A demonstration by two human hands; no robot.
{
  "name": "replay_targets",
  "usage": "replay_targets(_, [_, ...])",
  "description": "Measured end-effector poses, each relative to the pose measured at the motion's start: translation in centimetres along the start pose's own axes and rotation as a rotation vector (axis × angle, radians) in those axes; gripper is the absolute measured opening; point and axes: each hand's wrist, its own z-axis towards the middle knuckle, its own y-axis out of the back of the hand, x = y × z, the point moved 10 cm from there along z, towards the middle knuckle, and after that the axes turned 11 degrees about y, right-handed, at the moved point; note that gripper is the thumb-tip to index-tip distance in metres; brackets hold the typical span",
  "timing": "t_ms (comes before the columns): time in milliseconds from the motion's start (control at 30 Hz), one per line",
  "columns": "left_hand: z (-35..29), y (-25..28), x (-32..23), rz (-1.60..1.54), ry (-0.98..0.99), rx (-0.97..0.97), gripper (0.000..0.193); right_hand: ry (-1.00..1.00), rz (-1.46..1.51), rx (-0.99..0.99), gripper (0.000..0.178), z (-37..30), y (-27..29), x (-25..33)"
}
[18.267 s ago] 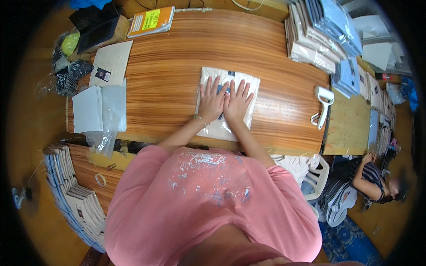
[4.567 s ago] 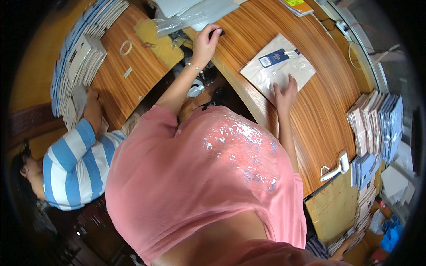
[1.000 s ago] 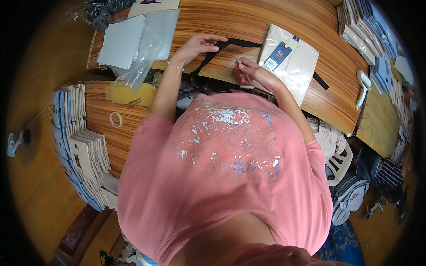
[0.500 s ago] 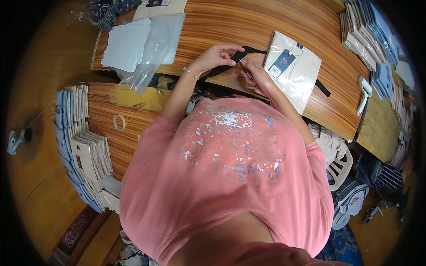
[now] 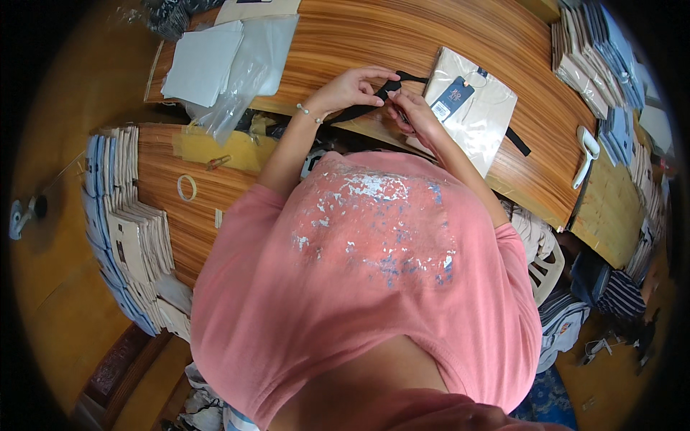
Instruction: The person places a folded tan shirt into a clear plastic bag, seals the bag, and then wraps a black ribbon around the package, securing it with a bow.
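Note:
In my left hand (image 5: 352, 90) the fingers pinch a black fabric strip (image 5: 357, 110) near the table's front edge. The strip runs on beneath a folded cream garment (image 5: 483, 115) in a clear bag, and a black end shows past the garment's right side. Close beside it, my right hand (image 5: 417, 115) is closed round a small thin tool with a dark handle, mostly hidden by the fingers; its pale tip meets the strip. A dark blue hang tag (image 5: 453, 98) on a loop lies on the bagged garment.
White sheets (image 5: 203, 61) and clear plastic bags (image 5: 238, 90) lie at the left of the table. A white-handled tool (image 5: 586, 156) is at the right edge. Stacks of folded garments (image 5: 586, 61) stand far right, more (image 5: 140, 230) at left, near a tape roll (image 5: 187, 188).
The right hand's tool has turned and drawn in among the fingers, so less of it shows. Both hands stay at the black strip. The whole view has shifted slightly.

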Motion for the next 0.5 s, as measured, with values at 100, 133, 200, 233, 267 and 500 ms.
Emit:
replay_targets(100, [-0.1, -0.2, -0.4, 0.021, 0.0, -0.009, 0.052, -0.018, -0.024, -0.013, 0.019, -0.2, 0.2, 0.2])
replay_targets(133, [-0.2, -0.1, -0.6, 0.027, -0.011, -0.03, 0.051, -0.028, -0.032, -0.025, 0.019, -0.3, 0.5, 0.2])
replay_targets(200, [-0.3, 0.1, -1.1, 0.04, -0.032, -0.069, 0.05, -0.027, -0.04, -0.021, 0.019, -0.4, 0.9, 0.3])
replay_targets(233, [-0.3, 0.0, -1.2, 0.031, -0.03, -0.068, 0.05, -0.027, -0.044, -0.019, 0.019, -0.4, 1.1, 0.3])
replay_targets(267, [-0.3, -0.2, -1.3, 0.021, -0.028, -0.066, 0.05, -0.028, -0.049, -0.023, 0.019, -0.5, 1.2, 0.3])
replay_targets(500, [0.1, -0.4, -1.2, 0.052, -0.052, -0.064, 0.051, -0.025, -0.058, -0.023, 0.018, -1.0, 1.3, 0.8])
